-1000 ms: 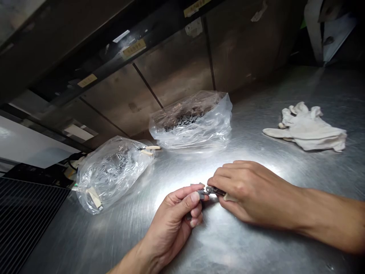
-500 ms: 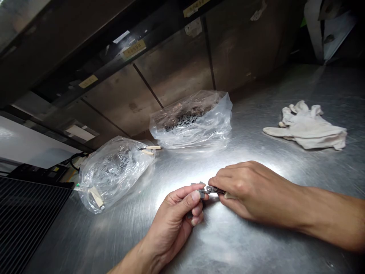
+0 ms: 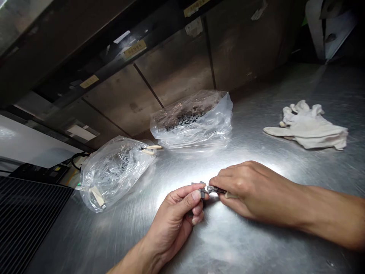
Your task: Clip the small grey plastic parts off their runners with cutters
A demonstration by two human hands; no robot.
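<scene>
Between the thumb and fingers of my left hand (image 3: 181, 217) is a small grey plastic part (image 3: 202, 190), partly covered by the fingertips. My right hand (image 3: 246, 186) comes from the right, closed around a pair of small nippers (image 3: 215, 189) whose handles are mostly hidden in the palm. The nippers' metal jaws point left and meet the right side of the grey part. Whether the jaws are closed on it is too small to tell. Both hands are above the metal table (image 3: 228, 243).
A clear plastic bag (image 3: 191, 133) of many small grey pieces stands behind my hands. Another clear bag (image 3: 114, 171) lies at left, with pale-handled pliers (image 3: 151, 149) at its edge. White gloves (image 3: 308, 127) lie at right. A black ribbed panel (image 3: 28, 224) is at far left.
The view has shifted very slightly. Both hands, the grey part and the nippers keep almost the same position.
</scene>
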